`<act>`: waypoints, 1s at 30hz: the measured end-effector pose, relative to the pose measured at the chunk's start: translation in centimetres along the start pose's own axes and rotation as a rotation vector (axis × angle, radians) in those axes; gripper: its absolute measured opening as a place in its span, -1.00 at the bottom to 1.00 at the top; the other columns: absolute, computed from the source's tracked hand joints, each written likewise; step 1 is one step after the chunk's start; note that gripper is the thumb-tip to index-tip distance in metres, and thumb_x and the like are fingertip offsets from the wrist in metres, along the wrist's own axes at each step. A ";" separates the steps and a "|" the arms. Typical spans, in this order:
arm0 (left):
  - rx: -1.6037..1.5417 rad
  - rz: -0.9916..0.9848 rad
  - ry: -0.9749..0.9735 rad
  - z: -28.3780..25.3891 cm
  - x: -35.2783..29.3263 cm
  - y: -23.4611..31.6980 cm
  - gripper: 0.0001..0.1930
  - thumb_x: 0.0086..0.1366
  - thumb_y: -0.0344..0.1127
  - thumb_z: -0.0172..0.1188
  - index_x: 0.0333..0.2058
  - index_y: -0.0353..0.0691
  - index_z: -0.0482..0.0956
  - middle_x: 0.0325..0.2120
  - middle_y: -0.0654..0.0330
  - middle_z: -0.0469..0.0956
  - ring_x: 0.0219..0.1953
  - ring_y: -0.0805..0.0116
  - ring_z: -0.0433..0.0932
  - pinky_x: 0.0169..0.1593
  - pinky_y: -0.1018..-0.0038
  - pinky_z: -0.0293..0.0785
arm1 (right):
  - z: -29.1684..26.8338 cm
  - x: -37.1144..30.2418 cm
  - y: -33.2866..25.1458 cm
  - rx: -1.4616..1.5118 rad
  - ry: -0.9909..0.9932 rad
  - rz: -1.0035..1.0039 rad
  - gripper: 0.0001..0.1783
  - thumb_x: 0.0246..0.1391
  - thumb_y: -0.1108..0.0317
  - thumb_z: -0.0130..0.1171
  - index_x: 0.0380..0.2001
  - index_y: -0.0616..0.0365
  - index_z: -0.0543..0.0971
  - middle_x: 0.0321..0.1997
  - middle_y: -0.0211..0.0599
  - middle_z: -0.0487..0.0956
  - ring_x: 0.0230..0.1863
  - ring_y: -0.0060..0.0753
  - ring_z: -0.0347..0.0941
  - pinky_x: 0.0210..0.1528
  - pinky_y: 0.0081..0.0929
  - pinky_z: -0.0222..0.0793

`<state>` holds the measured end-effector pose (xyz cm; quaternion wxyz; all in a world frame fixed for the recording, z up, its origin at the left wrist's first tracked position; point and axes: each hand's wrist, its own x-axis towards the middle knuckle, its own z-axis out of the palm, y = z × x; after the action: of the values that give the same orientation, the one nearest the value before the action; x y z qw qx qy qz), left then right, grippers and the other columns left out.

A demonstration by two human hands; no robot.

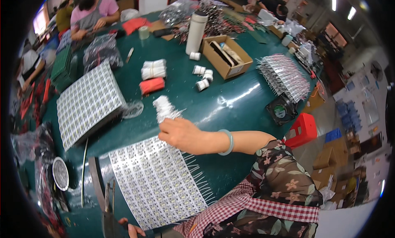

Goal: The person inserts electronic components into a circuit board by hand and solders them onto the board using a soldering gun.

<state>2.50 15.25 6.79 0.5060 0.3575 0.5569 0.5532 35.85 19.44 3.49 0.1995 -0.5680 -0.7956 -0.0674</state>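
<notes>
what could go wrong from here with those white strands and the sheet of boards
The right hand is at the loose white strands, so a rough grab might scatter or tangle them.

Thin wires poke out from the right edge of the board sheet; the red-checked cloth close to its lower corner might snag and bend some.

The table [175, 53] is dark green. The sheet [158, 182] is white, with rows of tiny grey and yellow marks. The wires [164, 108] are white. One bundle [152, 86] is red. The bracelet [228, 142] is pale blue-green. The sleeve [279, 176] is dark with peachy flowers and green leaves. The band [284, 209] has red and white checks. The box [234, 70] is brown.
</notes>
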 end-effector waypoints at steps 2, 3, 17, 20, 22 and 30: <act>-0.026 -0.016 -0.055 -0.7 0.2 -1.2 -0.68 0.14 -0.55 0.23 -0.10 -0.40 0.47 -0.35 0.21 0.44 -0.47 0.51 0.27 -0.42 0.58 0.17 | -1.9 -0.8 1.0 -0.133 -0.051 0.014 -0.86 -0.21 0.46 0.19 -0.46 0.12 0.49 -0.36 -0.32 0.42 -0.22 -0.29 0.42 -0.28 -0.39 0.34; -0.031 -0.041 -0.067 -0.7 0.2 -1.3 -0.72 0.16 -0.52 0.23 -0.13 -0.39 0.47 -0.41 0.24 0.40 -0.46 0.50 0.27 -0.39 0.56 0.19 | -2.5 -1.2 1.2 -0.224 -0.119 0.008 -0.86 -0.23 0.45 0.22 -0.49 0.12 0.50 -0.38 -0.33 0.42 -0.23 -0.30 0.42 -0.30 -0.41 0.30; 0.106 -0.125 -0.087 -0.7 0.5 -2.3 -0.82 0.19 -0.42 0.24 -0.49 -0.29 0.40 -0.51 0.25 0.36 -0.44 0.45 0.31 -0.27 0.48 0.31 | -0.6 -3.9 3.6 -0.393 -0.475 0.088 -0.95 -0.35 0.42 0.29 -0.68 0.11 0.61 -0.47 -0.27 0.53 -0.33 -0.30 0.48 -0.50 -0.44 0.34; 0.039 -0.139 -0.052 -0.8 0.2 -2.7 -0.84 0.18 -0.44 0.23 -0.48 -0.31 0.42 -0.50 0.25 0.38 -0.42 0.44 0.32 -0.26 0.49 0.30 | -2.3 -3.0 2.5 -0.380 -0.478 0.080 -0.91 -0.34 0.43 0.29 -0.63 0.13 0.59 -0.43 -0.27 0.51 -0.29 -0.28 0.47 -0.44 -0.43 0.35; 0.013 -0.145 -0.025 -0.8 0.1 -3.1 -0.86 0.17 -0.44 0.23 -0.43 -0.34 0.44 -0.50 0.24 0.39 -0.42 0.43 0.32 -0.25 0.50 0.30 | -2.5 -2.5 1.4 -0.241 -0.217 0.059 -0.89 -0.27 0.47 0.25 -0.54 0.14 0.55 -0.39 -0.29 0.46 -0.26 -0.26 0.44 -0.36 -0.42 0.36; -0.295 -0.164 -0.150 -1.1 0.7 -3.4 -0.49 0.07 -0.58 0.17 0.05 -0.53 0.36 -0.19 -0.06 0.54 -0.58 0.46 0.37 -0.54 0.58 0.29 | 2.5 0.8 -5.8 0.392 0.145 0.013 -0.91 -0.17 0.53 0.18 -0.51 0.14 0.50 -0.42 -0.29 0.39 -0.30 -0.21 0.39 -0.28 -0.32 0.33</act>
<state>1.80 15.21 3.18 0.6366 0.2732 0.4577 0.5573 29.64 19.02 2.23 0.3634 -0.5169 -0.7735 0.0492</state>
